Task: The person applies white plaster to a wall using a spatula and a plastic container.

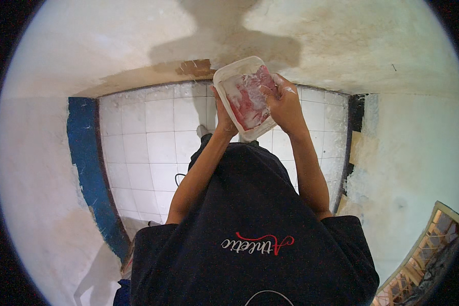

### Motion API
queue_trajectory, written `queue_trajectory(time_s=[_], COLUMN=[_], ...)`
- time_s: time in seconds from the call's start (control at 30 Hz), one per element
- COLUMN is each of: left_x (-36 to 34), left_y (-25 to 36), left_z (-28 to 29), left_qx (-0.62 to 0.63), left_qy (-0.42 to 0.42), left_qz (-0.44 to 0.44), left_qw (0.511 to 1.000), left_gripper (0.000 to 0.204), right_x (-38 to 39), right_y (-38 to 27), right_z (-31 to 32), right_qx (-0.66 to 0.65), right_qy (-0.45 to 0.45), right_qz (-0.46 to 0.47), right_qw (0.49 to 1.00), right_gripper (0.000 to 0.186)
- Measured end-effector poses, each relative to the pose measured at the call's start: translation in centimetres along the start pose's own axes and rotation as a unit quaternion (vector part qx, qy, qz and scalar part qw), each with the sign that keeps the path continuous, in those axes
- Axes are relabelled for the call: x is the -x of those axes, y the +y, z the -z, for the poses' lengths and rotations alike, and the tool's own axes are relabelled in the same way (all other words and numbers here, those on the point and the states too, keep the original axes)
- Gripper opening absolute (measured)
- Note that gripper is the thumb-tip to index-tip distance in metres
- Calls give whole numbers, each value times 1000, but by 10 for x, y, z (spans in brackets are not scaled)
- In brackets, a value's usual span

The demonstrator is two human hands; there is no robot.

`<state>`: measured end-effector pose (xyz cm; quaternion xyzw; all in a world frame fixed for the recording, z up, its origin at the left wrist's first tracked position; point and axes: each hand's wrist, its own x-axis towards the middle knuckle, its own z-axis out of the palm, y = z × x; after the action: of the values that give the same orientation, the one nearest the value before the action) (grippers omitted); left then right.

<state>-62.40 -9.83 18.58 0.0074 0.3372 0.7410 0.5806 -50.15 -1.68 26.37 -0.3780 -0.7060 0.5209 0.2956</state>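
Observation:
In front of me I hold a translucent white rectangular plastic tub (221, 84), tilted. My left hand (224, 113) is wrapped round its left side, with part of the fingers hidden behind the wall. Inside lies white paste (235, 85), smeared over the red areas. My right hand (285, 104) reaches over the tub's right rim, closed on a flat red scraper (265, 79) coated with the paste. White residue marks the right fingers. Where the scraper ends and the red under the paste begins is hard to tell.
A patchy off-white wall (122, 46) rises right ahead, with a brown patch (196, 67) low down. White floor tiles (158, 115) lie below. Side walls stand close, the left with a blue band (84, 137). A lattice-like frame (428, 239) is at the lower right.

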Motion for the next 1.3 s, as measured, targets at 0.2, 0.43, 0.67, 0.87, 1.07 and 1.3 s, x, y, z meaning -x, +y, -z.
queue_trajectory(time_s=[0.2, 0.43, 0.67, 0.87, 1.07, 1.3], left_x=[-1, -19, -26, 10, 27, 29], left_y=[-6, -31, -21, 12, 21, 25], left_z=[21, 87, 95, 41, 19, 17], left_qx=[133, 161, -43, 193, 190, 185], left_qy=[-65, -71, -23, -114, -167, -169], left_qz=[30, 83, -10, -12, -39, -39], left_qw=[988, 981, 999, 975, 967, 967], left_gripper=[72, 62, 63, 85, 83, 83], right_x=[8, 26, 39, 40, 24, -1], right_y=[-6, -39, -49, -65, -102, -143], right_z=[6, 37, 49, 63, 86, 90], right_qx=[-328, -420, -343, -142, 120, 259], right_qy=[-8, 45, 65, 20, -14, -49], right_qz=[-157, -127, -105, -97, 55, 162], right_qw=[931, 897, 931, 985, 991, 951], right_gripper=[29, 31, 36, 32, 37, 36])
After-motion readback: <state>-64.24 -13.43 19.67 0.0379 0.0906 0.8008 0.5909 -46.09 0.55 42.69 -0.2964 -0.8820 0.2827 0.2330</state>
